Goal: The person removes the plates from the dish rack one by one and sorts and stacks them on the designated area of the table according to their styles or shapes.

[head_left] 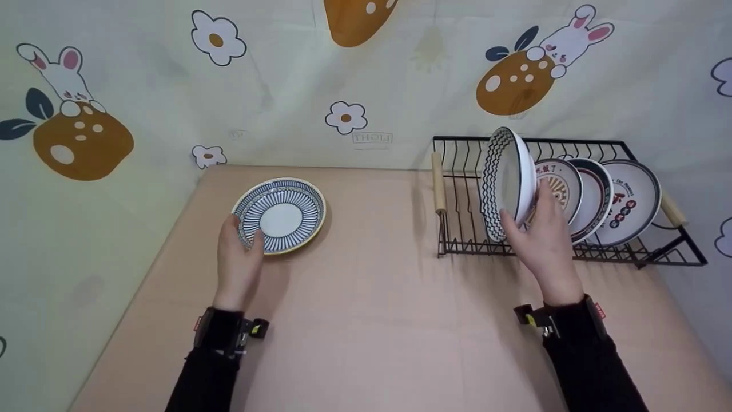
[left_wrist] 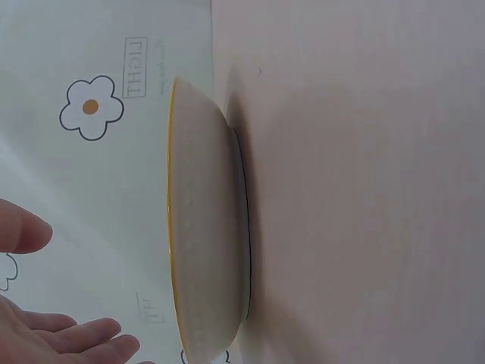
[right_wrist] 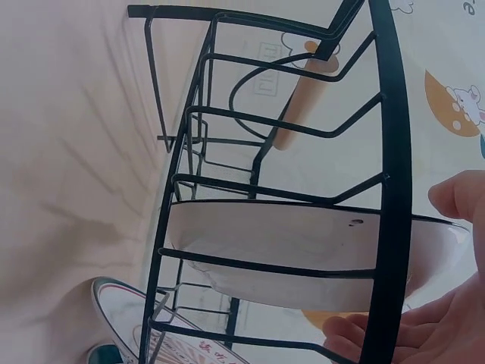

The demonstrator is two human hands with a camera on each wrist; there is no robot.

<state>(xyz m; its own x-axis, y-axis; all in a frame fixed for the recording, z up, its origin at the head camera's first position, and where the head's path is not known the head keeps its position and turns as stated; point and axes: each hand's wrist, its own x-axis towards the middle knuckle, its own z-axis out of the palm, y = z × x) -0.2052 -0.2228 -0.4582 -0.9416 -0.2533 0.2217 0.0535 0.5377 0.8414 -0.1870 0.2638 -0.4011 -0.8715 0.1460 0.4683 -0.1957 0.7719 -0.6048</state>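
A shallow bowl [head_left: 281, 220] with blue radiating stripes and a yellow rim stands upright at the table's back left. Beside its near left edge is my left hand [head_left: 237, 266], thumb and fingers spread; the left wrist view shows a gap between them and the bowl [left_wrist: 208, 227]. On the right, a white bowl [head_left: 523, 177] with a black wavy pattern inside stands on edge in the black wire dish rack [head_left: 457, 247]. My right hand [head_left: 546, 246] holds this bowl [right_wrist: 288, 235], thumb on the rim side and fingers by the outer wall. Exact finger contact is partly hidden.
Right of the bowl, several patterned plates stand on edge in the rack, including a sun-patterned plate [head_left: 557, 171] and a plate with red print [head_left: 635, 200]. Wooden handles [head_left: 438, 183] sit at the rack's ends. A printed cloth [head_left: 274, 86] hangs behind the table [head_left: 366, 320].
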